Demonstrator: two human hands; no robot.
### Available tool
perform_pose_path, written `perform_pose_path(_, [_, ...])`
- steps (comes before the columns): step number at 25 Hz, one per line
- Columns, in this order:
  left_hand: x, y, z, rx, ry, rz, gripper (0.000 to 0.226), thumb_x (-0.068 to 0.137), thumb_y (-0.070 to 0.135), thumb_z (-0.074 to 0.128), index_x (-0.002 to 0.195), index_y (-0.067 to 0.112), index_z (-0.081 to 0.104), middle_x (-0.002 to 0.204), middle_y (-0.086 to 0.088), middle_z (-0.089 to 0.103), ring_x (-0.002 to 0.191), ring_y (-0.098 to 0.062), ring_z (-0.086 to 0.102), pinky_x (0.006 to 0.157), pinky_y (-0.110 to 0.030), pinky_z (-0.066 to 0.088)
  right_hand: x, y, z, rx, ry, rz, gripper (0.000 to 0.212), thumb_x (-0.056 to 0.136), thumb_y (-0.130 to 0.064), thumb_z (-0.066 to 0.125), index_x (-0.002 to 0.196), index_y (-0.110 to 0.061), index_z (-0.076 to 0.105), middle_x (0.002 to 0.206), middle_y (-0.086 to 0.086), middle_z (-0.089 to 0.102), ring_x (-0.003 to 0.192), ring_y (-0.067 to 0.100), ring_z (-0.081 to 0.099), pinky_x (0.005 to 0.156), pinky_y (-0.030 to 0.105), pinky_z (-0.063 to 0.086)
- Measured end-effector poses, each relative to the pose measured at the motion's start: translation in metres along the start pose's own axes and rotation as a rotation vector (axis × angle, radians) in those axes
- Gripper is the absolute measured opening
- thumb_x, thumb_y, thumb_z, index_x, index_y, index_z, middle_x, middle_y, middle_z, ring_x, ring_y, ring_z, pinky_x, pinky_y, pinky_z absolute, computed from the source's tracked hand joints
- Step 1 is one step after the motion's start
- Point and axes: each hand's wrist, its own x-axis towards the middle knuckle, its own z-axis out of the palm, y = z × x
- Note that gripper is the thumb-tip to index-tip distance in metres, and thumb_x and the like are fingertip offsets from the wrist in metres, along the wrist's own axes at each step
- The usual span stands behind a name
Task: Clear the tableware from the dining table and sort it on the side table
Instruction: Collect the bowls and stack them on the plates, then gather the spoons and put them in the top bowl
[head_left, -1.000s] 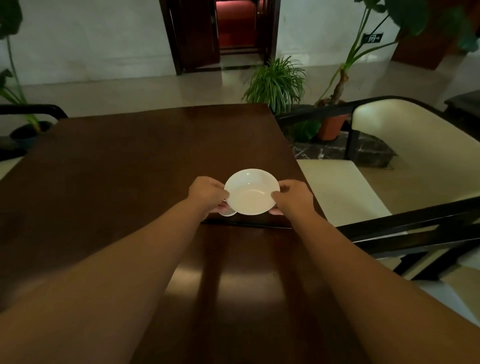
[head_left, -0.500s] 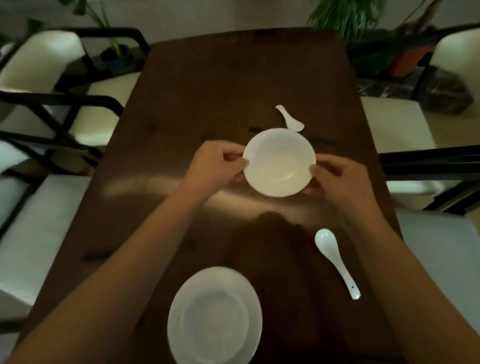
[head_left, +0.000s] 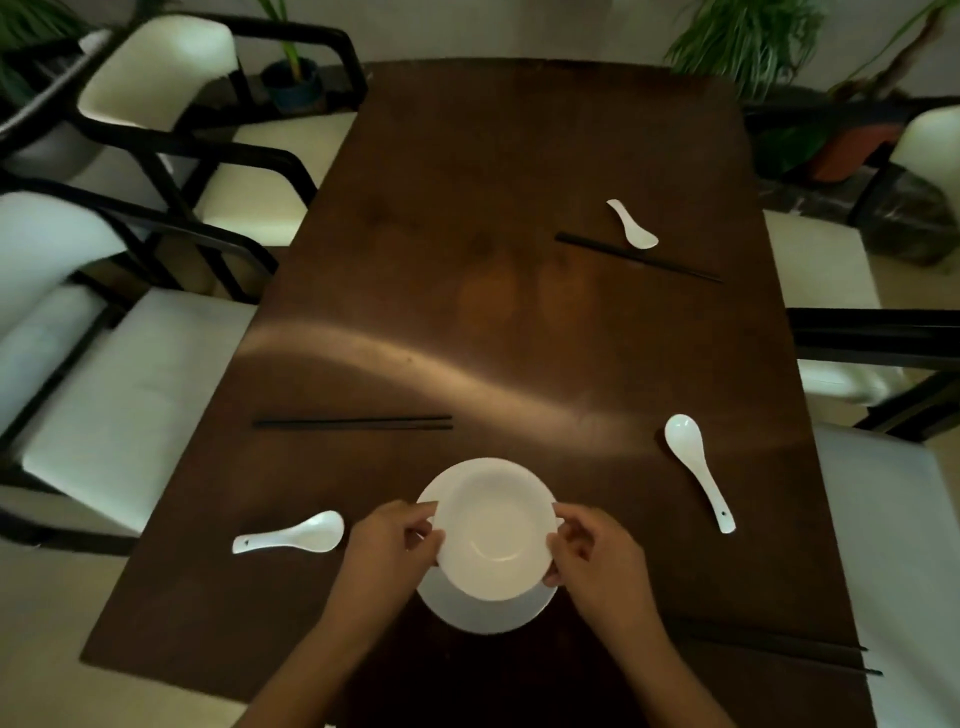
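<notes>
A white bowl (head_left: 493, 535) is held by its rim between my left hand (head_left: 395, 540) and my right hand (head_left: 592, 551), right over a white plate (head_left: 483, 616) near the front of the dark wooden dining table (head_left: 519, 322). Whether the bowl touches the plate I cannot tell. Three white spoons lie on the table: one left of my hands (head_left: 293, 535), one to the right (head_left: 698, 467), one far right (head_left: 631, 224). Black chopstick pairs lie at mid-left (head_left: 353, 422), far right (head_left: 639, 258) and front right (head_left: 779, 647).
Cream-cushioned chairs with black frames stand along the left side (head_left: 130, 374) and the right side (head_left: 893, 519) of the table. Potted plants (head_left: 748, 36) stand beyond the far end.
Both hands have brought the bowl back toward me, from the middle of the table to above the plate. The view has tilted further down, showing more of the table.
</notes>
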Motion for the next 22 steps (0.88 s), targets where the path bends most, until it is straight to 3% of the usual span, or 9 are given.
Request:
perform_pose_path(3, [-0.003,-0.004,0.007,0.037,0.024,0.05,0.024,0.082,0.01,0.063,0.104,0.018,0.069,0.078,0.0,0.06,0.072,-0.011,0.059,0.071,-0.022,0.048,-0.002,0.004,0.007,-0.069,0.023,-0.015,0.035,0.086,-0.013,0.062,0.12,-0.021,0.059,0.09,-0.001,0.063,0.069,0.009,0.065,0.06,0.006,0.048])
perform_pose_path(7, [-0.004,-0.01,0.01,0.037,0.035,0.09,0.035,0.083,0.01,0.062,0.117,0.018,0.063,0.085,-0.006,0.063,0.074,-0.014,0.06,0.074,-0.024,0.049,-0.001,0.005,0.015,-0.15,0.048,-0.058,0.037,0.087,-0.013,0.061,0.123,-0.019,0.058,0.089,-0.001,0.06,0.07,0.008,0.061,0.058,0.001,0.042])
perform_pose_path(12, [-0.002,-0.015,0.013,0.062,0.032,0.103,0.038,0.084,0.015,0.062,0.122,0.02,0.059,0.088,-0.003,0.063,0.074,-0.01,0.058,0.074,-0.02,0.047,0.0,0.005,0.018,-0.26,0.078,-0.062,0.038,0.087,-0.02,0.061,0.125,-0.019,0.057,0.111,0.003,0.061,0.087,0.01,0.058,0.086,0.023,0.05])
perform_pose_path(15, [-0.003,-0.02,0.014,0.018,0.039,0.105,0.037,0.084,0.016,0.063,0.121,0.02,0.06,0.097,-0.002,0.063,0.08,-0.01,0.058,0.076,-0.02,0.045,0.0,0.008,0.019,-0.254,0.078,-0.074,0.039,0.087,-0.019,0.062,0.126,-0.019,0.056,0.123,0.005,0.06,0.094,0.011,0.058,0.09,0.025,0.047])
perform_pose_path(18, [-0.004,-0.025,0.014,-0.109,0.01,0.042,0.038,0.085,0.015,0.063,0.122,0.02,0.059,0.1,0.001,0.062,0.083,-0.011,0.06,0.081,-0.022,0.048,-0.002,0.009,0.018,-0.142,0.033,-0.037,0.039,0.088,-0.016,0.06,0.127,-0.017,0.055,0.124,0.008,0.062,0.102,0.021,0.062,0.094,0.037,0.051])
perform_pose_path(22, [-0.004,-0.028,0.008,-0.127,-0.005,0.085,0.038,0.087,0.019,0.059,0.125,0.021,0.056,0.105,-0.001,0.063,0.089,-0.008,0.059,0.084,-0.023,0.047,-0.006,0.007,0.017,-0.226,0.083,-0.085,0.041,0.088,-0.023,0.06,0.128,-0.018,0.053,0.127,0.006,0.059,0.106,0.018,0.059,0.095,0.033,0.047])
